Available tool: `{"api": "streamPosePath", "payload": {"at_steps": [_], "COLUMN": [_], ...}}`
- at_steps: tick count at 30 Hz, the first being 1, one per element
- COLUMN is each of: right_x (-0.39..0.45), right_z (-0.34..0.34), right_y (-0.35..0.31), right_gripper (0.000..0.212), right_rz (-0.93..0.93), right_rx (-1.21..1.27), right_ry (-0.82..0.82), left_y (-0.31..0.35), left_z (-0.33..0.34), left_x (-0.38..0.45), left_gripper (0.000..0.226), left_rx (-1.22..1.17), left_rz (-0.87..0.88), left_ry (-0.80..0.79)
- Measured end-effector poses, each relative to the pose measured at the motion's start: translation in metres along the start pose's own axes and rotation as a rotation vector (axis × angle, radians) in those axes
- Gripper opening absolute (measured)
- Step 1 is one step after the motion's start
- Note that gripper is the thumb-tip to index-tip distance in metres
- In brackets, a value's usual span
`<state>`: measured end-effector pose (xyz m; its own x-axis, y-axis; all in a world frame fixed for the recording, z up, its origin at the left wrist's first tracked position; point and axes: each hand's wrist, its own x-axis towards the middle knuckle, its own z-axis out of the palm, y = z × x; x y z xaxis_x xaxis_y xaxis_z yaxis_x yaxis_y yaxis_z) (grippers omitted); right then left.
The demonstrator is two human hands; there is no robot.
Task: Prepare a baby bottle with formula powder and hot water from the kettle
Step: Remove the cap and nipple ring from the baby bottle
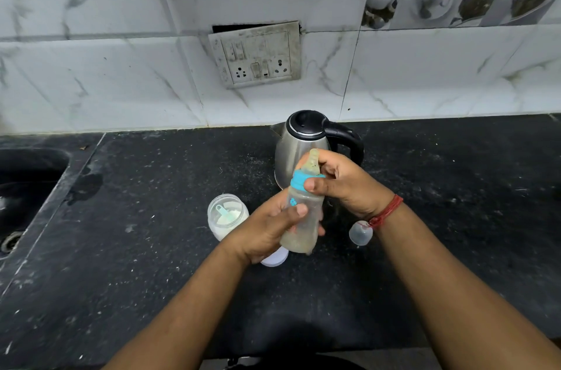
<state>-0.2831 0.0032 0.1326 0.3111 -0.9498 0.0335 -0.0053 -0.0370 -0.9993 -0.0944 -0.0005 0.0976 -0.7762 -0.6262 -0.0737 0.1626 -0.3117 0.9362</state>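
The baby bottle is held above the black desk, in front of the steel kettle. The left hand grips its lower body, and the right hand holds the blue collar under the nipple. An open jar of formula powder with a scoop stands just left of the hands. A clear cap lies on the desk near the right wrist.

The cloudy translucent plastic baby bottle carries a bright blue screw collar and a yellowish teat. The brushed steel kettle has a black lid and handle. The black stone counter is flecked with white, below white tiles veined in grey.
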Motion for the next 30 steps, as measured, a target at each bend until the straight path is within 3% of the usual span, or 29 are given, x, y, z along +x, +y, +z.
{"api": "streamPosePath", "payload": {"at_steps": [2, 6, 10, 13, 17, 22, 26, 30], "right_x": [-0.001, 0.0, 0.003, 0.002, -0.001, -0.004, -0.003, 0.004], "right_z": [-0.005, -0.01, 0.0, 0.005, -0.001, -0.008, -0.011, -0.005], "right_y": [-0.001, -0.002, 0.0, 0.003, 0.0, -0.002, -0.002, -0.001], "right_gripper": [0.04, 0.062, 0.032, 0.028, 0.029, 0.049, 0.078, 0.057], "right_rz": [0.035, 0.027, 0.049, 0.016, 0.001, -0.021, -0.039, 0.014], "right_rx": [-0.028, -0.249, -0.331, -0.279, -0.088, 0.088, 0.131, -0.14], "right_ry": [0.025, 0.205, 0.29, 0.326, 0.212, 0.065, 0.092, 0.247], "left_y": [0.0, 0.002, 0.004, 0.006, 0.007, 0.011, 0.011, 0.008], "left_z": [0.001, 0.001, 0.008, 0.007, 0.0, 0.0, -0.004, -0.006], "left_x": [0.001, 0.01, 0.015, 0.016, 0.01, 0.006, 0.008, 0.014], "left_gripper": [0.049, 0.025, 0.032, 0.032, 0.04, 0.058, 0.054, 0.034], "left_rx": [0.055, 0.366, 0.58, 0.605, 0.346, 0.097, 0.132, 0.393], "left_rz": [0.008, 0.086, 0.157, 0.129, 0.058, 0.036, 0.036, 0.085], "left_ry": [0.045, 0.306, 0.413, 0.386, 0.21, 0.071, 0.114, 0.241]}}
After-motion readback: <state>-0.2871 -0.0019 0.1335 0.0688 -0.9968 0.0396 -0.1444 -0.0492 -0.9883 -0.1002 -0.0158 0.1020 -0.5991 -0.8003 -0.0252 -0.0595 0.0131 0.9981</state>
